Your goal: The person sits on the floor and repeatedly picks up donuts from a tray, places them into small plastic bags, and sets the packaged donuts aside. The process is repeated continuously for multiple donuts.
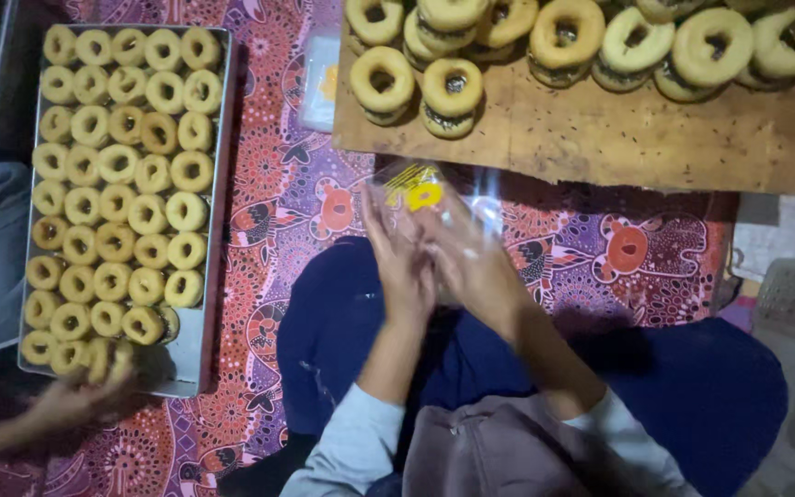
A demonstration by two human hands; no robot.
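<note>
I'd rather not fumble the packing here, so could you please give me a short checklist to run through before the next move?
1. Both hands on the bag: ok; the left hand and right hand press together around the clear plastic bag.
2. Bag mouth open: cannot tell; it is blurred.
3. Filled rings within reach: ok; they sit on the wooden board just beyond the bag.
4. Tray free: not ok; another person's hand is at its near corner.
5. Bag empty: cannot tell.
</note>
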